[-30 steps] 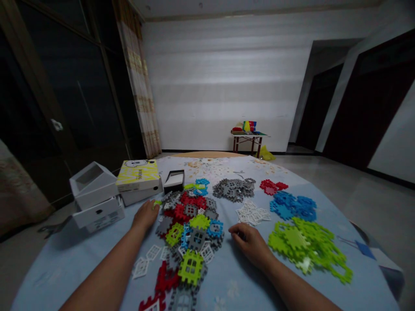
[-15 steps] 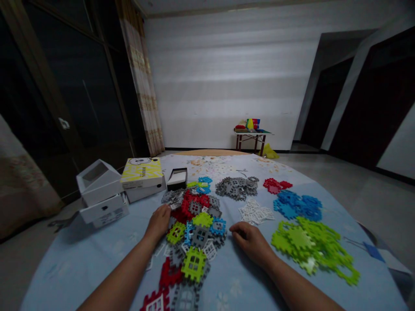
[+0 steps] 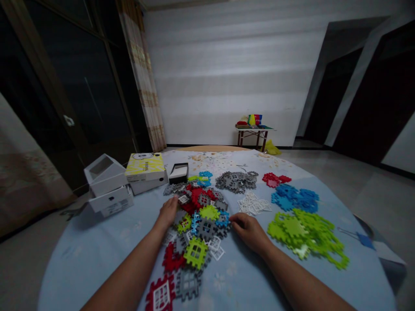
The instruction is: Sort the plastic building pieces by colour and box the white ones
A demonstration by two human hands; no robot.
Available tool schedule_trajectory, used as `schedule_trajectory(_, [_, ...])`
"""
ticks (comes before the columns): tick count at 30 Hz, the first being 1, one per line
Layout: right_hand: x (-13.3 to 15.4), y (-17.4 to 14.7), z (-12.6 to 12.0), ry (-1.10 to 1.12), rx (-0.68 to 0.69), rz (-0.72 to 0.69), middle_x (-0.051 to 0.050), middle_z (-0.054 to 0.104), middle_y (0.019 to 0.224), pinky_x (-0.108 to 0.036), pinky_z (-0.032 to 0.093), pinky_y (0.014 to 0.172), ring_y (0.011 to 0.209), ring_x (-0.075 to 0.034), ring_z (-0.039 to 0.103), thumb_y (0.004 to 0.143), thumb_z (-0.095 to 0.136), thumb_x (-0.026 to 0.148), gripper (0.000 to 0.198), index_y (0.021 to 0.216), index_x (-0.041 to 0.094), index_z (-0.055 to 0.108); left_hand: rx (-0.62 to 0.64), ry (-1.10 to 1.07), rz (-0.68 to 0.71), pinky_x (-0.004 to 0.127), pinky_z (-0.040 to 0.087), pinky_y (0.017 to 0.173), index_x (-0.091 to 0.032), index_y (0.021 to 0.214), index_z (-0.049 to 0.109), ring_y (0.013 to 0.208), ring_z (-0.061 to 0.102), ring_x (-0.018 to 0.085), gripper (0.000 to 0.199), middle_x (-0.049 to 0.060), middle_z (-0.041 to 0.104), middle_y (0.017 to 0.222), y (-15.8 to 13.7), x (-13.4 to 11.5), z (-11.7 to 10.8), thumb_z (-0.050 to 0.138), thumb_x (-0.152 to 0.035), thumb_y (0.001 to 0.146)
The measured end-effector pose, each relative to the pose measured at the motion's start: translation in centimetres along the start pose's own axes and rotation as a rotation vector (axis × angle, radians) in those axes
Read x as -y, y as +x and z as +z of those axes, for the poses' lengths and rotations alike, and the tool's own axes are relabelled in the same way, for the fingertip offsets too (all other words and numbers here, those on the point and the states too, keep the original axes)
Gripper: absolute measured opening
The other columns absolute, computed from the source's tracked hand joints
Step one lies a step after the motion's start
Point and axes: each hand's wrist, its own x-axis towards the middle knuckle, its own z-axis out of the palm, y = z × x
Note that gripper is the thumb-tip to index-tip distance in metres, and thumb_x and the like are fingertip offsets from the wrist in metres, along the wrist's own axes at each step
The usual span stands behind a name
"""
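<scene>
A long mixed heap of notched plastic building plates lies in front of me, with gray, red, lime green, blue and white pieces overlapping. My left hand [image 3: 167, 212] rests against the heap's left edge, its back up and its fingertips partly hidden beside the pieces. At the heap's right side, my right hand [image 3: 249, 229] is loosely curled, a gap showing between thumb and forefinger. Its fingertips meet the edge of a blue plate [image 3: 223, 218]. Between the hands lie a gray window plate [image 3: 206, 229] and a lime green plate [image 3: 209, 212]. Nearer me is a green window plate [image 3: 196, 253].
Separate piles stand beyond and rightward: gray plates [image 3: 236, 181], red plates [image 3: 274, 179], white window frames [image 3: 253, 204], blue plates [image 3: 295, 198] and green plates [image 3: 308, 235]. White boxes [image 3: 112, 201], a yellow patterned box [image 3: 145, 166] and a small black-rimmed box [image 3: 178, 172] sit at left.
My left hand has moved right, and the heap's middle has shifted right with it. The blue plate now meets my right fingertips, where a small gap showed before. The camera view has shifted slightly.
</scene>
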Motion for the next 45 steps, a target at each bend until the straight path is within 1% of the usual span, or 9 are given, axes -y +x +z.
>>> schedule_trajectory(6, [0.4,-0.2,-0.4,-0.012,-0.020,-0.031,-0.005,0.066,0.083,-0.030,0.047,0.072,0.075,-0.017,0.061,0.079,0.048,0.020,0.021,0.089,0.018,0.067,-0.136,-0.190,-0.126,0.041,0.049,0.083,-0.013,0.086,0.067,0.090,0.065,0.026,0.057,0.014,0.071,0.093,-0.4,2.3,-4.3,0.030,-0.056,0.078])
schedule_trajectory(12, [3.5,-0.7,0.2,-0.081,-0.024,-0.293,-0.008,0.062,0.093,-0.030,0.047,0.076,0.083,-0.017,0.058,0.085,0.046,0.020,0.022,0.099,0.020,0.063,-0.211,-0.373,-0.153,0.037,0.053,0.074,-0.011,0.084,0.066,0.079,0.066,0.022,0.053,0.013,0.070,0.089,-1.3,2.7,-4.2,0.038,-0.056,0.074])
schedule_trajectory(17, [8.7,-0.9,2.5,-0.203,0.158,-0.567,-0.008,0.064,0.100,-0.034,0.041,0.084,0.094,-0.019,0.054,0.086,0.048,0.018,0.019,0.098,0.021,0.063,-0.224,-0.490,-0.186,0.035,0.054,0.069,-0.010,0.081,0.065,0.075,0.068,0.021,0.051,0.015,0.070,0.091,-1.3,2.5,-4.3,0.040,-0.054,0.073])
schedule_trajectory(21, [12.5,-1.4,5.4,-0.331,0.366,-0.686,-0.005,0.064,0.105,-0.036,0.036,0.087,0.099,-0.020,0.050,0.085,0.056,0.030,0.017,0.099,0.023,0.063,-0.235,-0.537,-0.211,0.033,0.054,0.064,-0.010,0.082,0.064,0.074,0.068,0.021,0.051,0.015,0.071,0.090,-1.5,2.5,-4.7,0.039,-0.053,0.075])
schedule_trajectory(27, [14.3,-2.5,9.0,-0.390,0.538,-0.859,-0.002,0.063,0.111,-0.043,0.027,0.098,0.107,-0.023,0.047,0.083,0.052,0.053,0.037,0.106,0.025,0.060,-0.239,-0.573,-0.231,0.030,0.053,0.059,-0.010,0.083,0.063,0.074,0.068,0.021,0.049,0.015,0.070,0.091,-1.6,2.2,-5.3,0.039,-0.052,0.074])
schedule_trajectory(35, [14.3,-2.3,8.9,-0.452,0.556,-0.800,-0.007,0.062,0.104,-0.045,0.034,0.091,0.097,-0.025,0.050,0.080,0.056,0.054,0.048,0.119,0.025,0.055,-0.174,-0.490,-0.211,0.029,0.051,0.054,-0.011,0.077,0.064,0.071,0.067,0.022,0.047,0.014,0.071,0.087,-1.6,2.0,-5.8,0.042,-0.052,0.073])
schedule_trajectory(40, [14.2,-2.1,7.8,-0.343,0.620,-0.734,-0.003,0.058,0.104,-0.024,0.043,0.069,0.084,-0.016,0.054,0.086,0.054,0.037,0.033,0.118,0.028,0.057,-0.157,-0.463,-0.201,0.030,0.052,0.055,-0.012,0.075,0.064,0.069,0.067,0.021,0.047,0.013,0.071,0.084,-1.6,2.0,-5.8,0.042,-0.053,0.072])
schedule_trajectory(42, [14.0,-1.4,6.8,-0.298,0.579,-0.674,-0.002,0.057,0.103,-0.020,0.042,0.065,0.080,-0.013,0.055,0.086,0.053,0.028,0.030,0.116,0.028,0.059,-0.168,-0.466,-0.209,0.030,0.052,0.055,-0.012,0.075,0.064,0.070,0.067,0.021,0.046,0.013,0.071,0.085,-1.6,2.1,-5.8,0.042,-0.053,0.072])
schedule_trajectory(45, [13.2,0.9,4.8,-0.240,0.424,-0.534,-0.003,0.057,0.101,-0.020,0.044,0.071,0.082,-0.013,0.055,0.083,0.055,0.018,0.032,0.113,0.025,0.061,-0.167,-0.483,-0.212,0.030,0.052,0.056,-0.012,0.075,0.064,0.070,0.067,0.021,0.046,0.013,0.071,0.086,-1.6,2.2,-5.8,0.043,-0.052,0.072])
